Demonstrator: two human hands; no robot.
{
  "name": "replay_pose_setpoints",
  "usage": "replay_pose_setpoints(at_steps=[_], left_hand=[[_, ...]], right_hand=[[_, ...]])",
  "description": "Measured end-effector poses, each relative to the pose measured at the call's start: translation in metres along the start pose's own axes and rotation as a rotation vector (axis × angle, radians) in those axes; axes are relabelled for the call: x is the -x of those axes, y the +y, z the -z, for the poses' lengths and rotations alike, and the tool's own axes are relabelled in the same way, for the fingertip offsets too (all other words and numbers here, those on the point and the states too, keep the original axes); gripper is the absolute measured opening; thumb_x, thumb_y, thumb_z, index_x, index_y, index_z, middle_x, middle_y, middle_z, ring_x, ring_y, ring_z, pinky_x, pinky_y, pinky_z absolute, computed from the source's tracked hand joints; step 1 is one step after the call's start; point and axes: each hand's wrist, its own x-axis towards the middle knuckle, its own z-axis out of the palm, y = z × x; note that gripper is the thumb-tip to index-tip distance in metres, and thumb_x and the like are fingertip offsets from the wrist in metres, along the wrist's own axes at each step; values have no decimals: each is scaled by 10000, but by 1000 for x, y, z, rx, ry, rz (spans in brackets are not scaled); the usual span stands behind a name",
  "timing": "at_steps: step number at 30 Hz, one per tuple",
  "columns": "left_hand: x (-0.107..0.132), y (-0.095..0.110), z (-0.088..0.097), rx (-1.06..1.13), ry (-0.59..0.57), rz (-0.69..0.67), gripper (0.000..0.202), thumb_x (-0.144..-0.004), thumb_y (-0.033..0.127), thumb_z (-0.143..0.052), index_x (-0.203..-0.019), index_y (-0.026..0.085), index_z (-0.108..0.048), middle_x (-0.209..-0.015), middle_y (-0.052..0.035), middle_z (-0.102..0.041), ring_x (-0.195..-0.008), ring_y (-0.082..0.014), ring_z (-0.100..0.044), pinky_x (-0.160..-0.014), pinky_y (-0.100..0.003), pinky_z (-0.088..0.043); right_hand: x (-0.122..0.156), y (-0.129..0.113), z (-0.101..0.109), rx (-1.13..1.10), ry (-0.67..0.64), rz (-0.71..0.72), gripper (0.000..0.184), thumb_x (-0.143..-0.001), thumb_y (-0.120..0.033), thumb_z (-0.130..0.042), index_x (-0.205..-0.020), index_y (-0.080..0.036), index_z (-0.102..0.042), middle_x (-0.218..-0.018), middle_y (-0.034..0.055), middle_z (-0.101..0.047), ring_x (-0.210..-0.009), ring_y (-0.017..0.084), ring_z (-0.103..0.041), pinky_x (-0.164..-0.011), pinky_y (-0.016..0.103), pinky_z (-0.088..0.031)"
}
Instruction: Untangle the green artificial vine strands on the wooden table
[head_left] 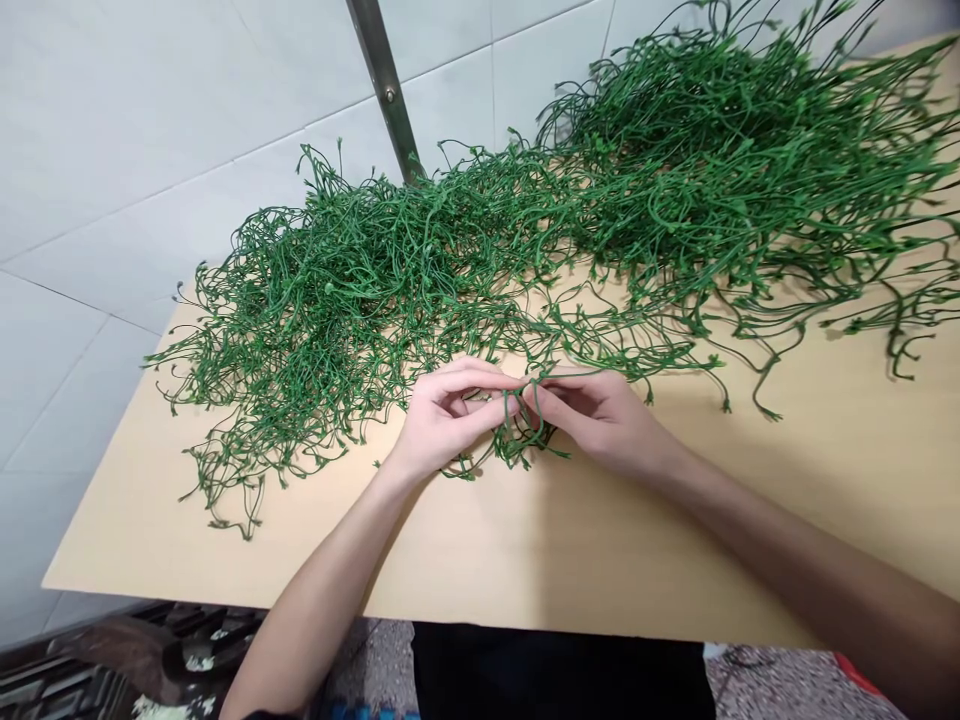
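Note:
A big tangle of thin green plastic stems (420,270) lies spread over the far half of a pale wooden table (525,560). My left hand (442,415) and my right hand (600,415) meet near the table's middle. Both are closed in a pinch on the same small green sprig (525,430), whose loops hang down between the fingertips. The sprig still touches the front edge of the tangle.
A second, denser heap of green stems (735,150) fills the back right of the table. A grey metal bar (386,85) runs up the white tiled wall behind. Dark clutter (127,660) sits on the floor below the table's left front edge.

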Motion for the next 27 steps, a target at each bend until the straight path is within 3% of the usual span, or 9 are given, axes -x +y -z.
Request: replay_pose_setpoints(at_steps=[5, 12, 20, 27], left_hand=[[2, 0, -4, 51, 4, 71, 160, -698, 214, -792, -854, 191, -765, -822, -38, -657, -697, -95, -590, -557, -173, -496], [1, 0, -7, 132, -19, 235, 255, -651, 253, -831, -842, 169, -684, -754, -14, -634, -677, -87, -582, -600, -174, -491], [-1, 3, -8, 125, -8, 231, 237, -631, 231, -830, -787, 155, -669, -717, -7, -624, -632, -75, -559, -565, -162, -478], [1, -2, -7, 130, -29, 254, 213, -644, 206, -808, -797, 157, -668, -719, -1, -618, -652, -83, -576, -578, -174, -480]], right_hand=[[1, 0, 0, 6, 28, -13, 371, -754, -559, -702, -681, -200, -650, -583, -2, -529, -548, 132, -472, -509, 267, -424], [-1, -10, -1, 76, 105, 9, 460, -766, -655, -624, -655, -209, -609, -598, 13, -560, -567, 142, -502, -518, 272, -442], [2, 1, 2, 61, -32, -32, 435, -797, -624, -615, -722, -196, -626, -642, 20, -571, -592, 149, -514, -525, 272, -425], [0, -4, 0, 93, 24, -17, 481, -794, -645, -602, -624, -195, -583, -582, 10, -510, -567, 145, -481, -516, 280, -401]])
